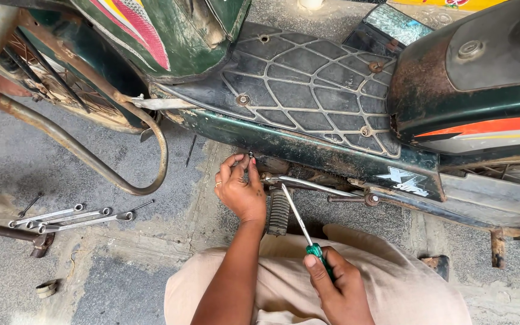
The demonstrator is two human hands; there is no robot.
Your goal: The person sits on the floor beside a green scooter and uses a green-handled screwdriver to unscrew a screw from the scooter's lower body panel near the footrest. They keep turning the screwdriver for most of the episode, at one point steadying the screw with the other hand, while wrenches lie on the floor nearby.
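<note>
Left hand point(240, 189) pinches a small fastener under the worn dark-green scooter footboard point(308, 90), at centre. Right hand point(338, 286), at five o'clock, is pressed around a green-handled steel screwdriver point(303, 227), its tip at the underside. Silver spanners point(73, 218) lie on the floor at nine o'clock. Footboard still mounted.

Scooter footboard point(308, 84): matt ribbed plastic, rusty edges. Screwdriver point(302, 225): shiny metal shaft, glossy green plastic handle. Spanners point(70, 218): polished metal.

left hand point(240, 191): bare, wore a thin ring on one finger | right hand point(339, 287): bare, no ring seen | forearms: bare, no sleeves in frame | legs, bottom centre: wore light beige trousers point(284, 283), loosely creased
</note>
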